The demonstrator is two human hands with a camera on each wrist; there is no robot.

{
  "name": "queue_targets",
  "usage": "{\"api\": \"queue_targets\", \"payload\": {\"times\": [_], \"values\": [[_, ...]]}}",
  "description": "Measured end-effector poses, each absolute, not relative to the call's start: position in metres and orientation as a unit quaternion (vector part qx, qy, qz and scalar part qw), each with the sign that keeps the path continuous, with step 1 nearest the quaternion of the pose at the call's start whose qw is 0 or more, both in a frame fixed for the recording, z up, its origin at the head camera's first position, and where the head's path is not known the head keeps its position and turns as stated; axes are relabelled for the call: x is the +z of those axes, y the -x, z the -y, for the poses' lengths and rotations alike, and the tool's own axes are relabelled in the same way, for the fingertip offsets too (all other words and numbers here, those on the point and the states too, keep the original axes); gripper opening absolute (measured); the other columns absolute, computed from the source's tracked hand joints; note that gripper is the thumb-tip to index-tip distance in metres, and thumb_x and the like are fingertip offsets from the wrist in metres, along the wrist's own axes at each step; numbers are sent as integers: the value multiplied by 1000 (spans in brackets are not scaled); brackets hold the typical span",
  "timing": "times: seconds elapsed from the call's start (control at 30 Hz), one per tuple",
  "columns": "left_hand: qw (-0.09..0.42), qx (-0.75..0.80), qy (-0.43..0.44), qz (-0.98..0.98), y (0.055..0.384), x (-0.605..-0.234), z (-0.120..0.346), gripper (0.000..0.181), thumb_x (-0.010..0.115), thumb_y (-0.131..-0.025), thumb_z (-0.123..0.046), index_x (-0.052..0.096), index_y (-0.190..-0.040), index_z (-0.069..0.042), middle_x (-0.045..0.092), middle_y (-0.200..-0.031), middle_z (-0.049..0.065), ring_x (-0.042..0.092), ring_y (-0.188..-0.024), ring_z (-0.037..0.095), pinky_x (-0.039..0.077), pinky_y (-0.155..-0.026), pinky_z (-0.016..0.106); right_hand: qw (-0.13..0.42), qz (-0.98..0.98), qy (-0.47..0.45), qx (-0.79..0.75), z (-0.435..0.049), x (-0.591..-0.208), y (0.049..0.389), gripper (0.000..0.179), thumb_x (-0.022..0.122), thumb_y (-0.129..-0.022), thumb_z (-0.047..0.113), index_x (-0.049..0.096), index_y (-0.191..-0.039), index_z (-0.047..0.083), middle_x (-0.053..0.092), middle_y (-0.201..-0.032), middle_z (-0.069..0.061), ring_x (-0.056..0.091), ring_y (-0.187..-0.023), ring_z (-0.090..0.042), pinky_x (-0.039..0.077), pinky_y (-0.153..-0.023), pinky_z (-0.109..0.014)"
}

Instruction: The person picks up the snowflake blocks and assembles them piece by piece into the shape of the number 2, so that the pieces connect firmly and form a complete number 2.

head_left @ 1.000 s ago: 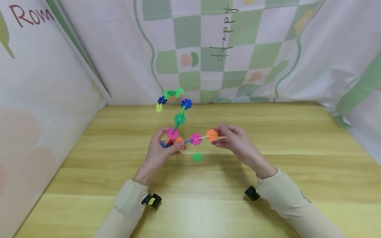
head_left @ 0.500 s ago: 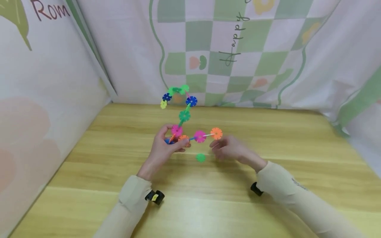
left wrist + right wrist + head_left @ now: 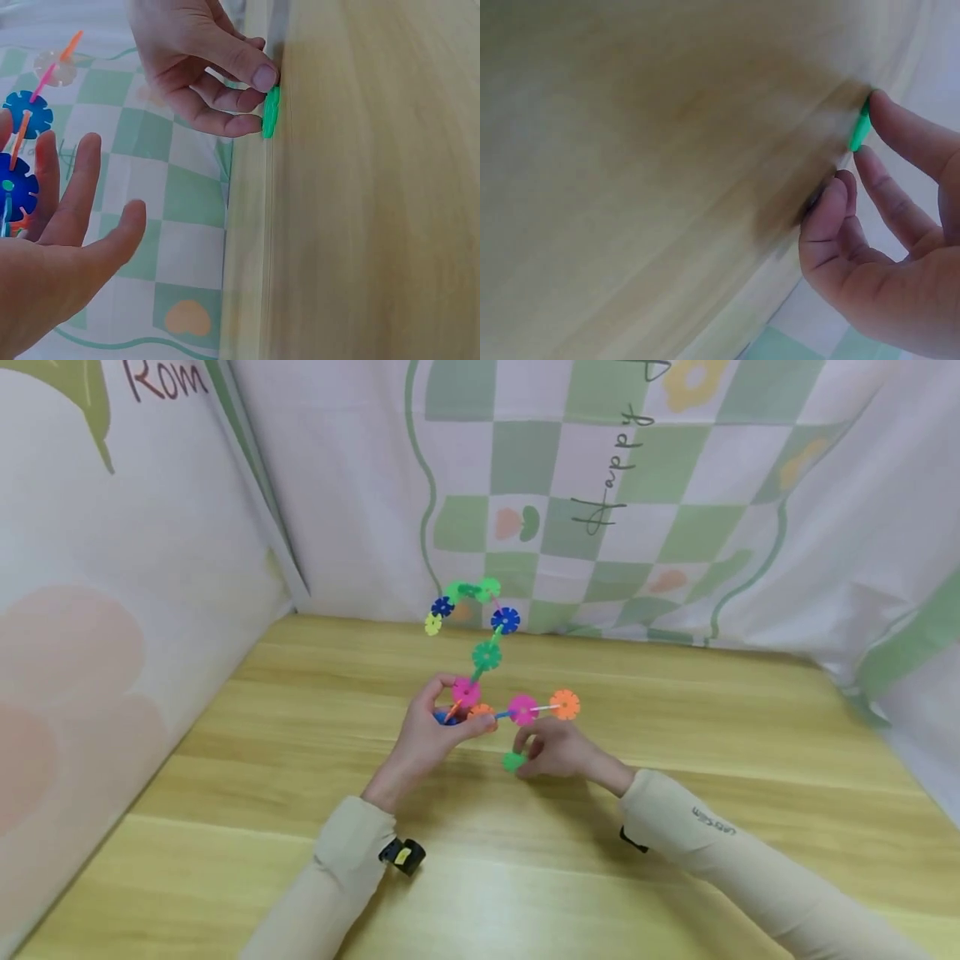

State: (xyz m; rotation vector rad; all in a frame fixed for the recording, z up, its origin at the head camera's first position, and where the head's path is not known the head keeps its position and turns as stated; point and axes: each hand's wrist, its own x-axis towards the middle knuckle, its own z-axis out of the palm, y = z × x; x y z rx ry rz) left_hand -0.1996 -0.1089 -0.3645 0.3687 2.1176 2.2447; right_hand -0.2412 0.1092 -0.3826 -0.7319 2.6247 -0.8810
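A chain of slotted plastic snowflake discs (image 3: 487,656) in green, blue, pink and orange is held up over the table by my left hand (image 3: 427,735), whose thumb and fingers grip it around the orange and pink discs. One part of the chain curves up and back to a yellow disc (image 3: 432,624); another reaches right to an orange disc (image 3: 565,704). Below this arm, my right hand (image 3: 562,750) pinches a loose green snowflake disc (image 3: 513,762) by its edge. In the left wrist view the green disc (image 3: 271,112) stands edge-on between thumb and fingertips, close to the tabletop.
The wooden table (image 3: 480,893) extends around both hands. Behind it hangs a white curtain (image 3: 525,460) with green checks, and another printed cloth (image 3: 150,527) borders the left side. A small black camera (image 3: 405,856) sits on the left wrist.
My right hand has left the orange disc at the chain's right end, moved down and left, and taken the green disc on the table. The left hand keeps its grip on the chain.
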Motion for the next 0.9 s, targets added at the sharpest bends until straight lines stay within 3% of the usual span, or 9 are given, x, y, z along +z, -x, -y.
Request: {"api": "queue_targets", "payload": {"times": [0.17,0.37,0.6,0.7,0.9], "values": [[24,719,-119,-684,202,-366,106,39,73,-86,-15,50,-117,-13,63,-101,11,70,-88,25,51,-84,33,131,-907,269,-296,-111,-386,243,23,82,-69,3,63,-82,5,60,-71,-1,53,-64,-10,47,-60,-25],[31,719,-108,-686,204,-368,105,38,75,-85,-16,51,-115,-15,65,-101,11,70,-90,25,50,-87,34,133,-894,245,-351,-115,-386,237,19,78,-75,5,60,-78,8,71,-79,-3,66,-75,-15,52,-66,-30],[30,720,-99,-686,207,-371,104,37,73,-86,-12,50,-116,-13,68,-97,10,70,-89,24,50,-86,34,149,-829,188,-505,-140,-375,225,13,67,-84,0,59,-93,-4,69,-82,-12,66,-75,-22,56,-66,-35],[30,718,-98,-688,208,-371,104,37,72,-86,-10,50,-116,-12,69,-94,10,70,-89,24,50,-86,34,144,-801,166,-556,-154,-367,222,17,64,-88,-1,55,-99,-10,68,-85,-14,68,-79,-27,58,-72,-40],[32,715,-82,-693,207,-373,108,40,73,-86,-9,49,-117,-11,67,-107,9,69,-89,22,50,-84,34,114,-780,144,-598,-169,-350,226,22,63,-92,5,53,-106,-10,68,-88,-9,68,-84,-25,56,-79,-39]]}}
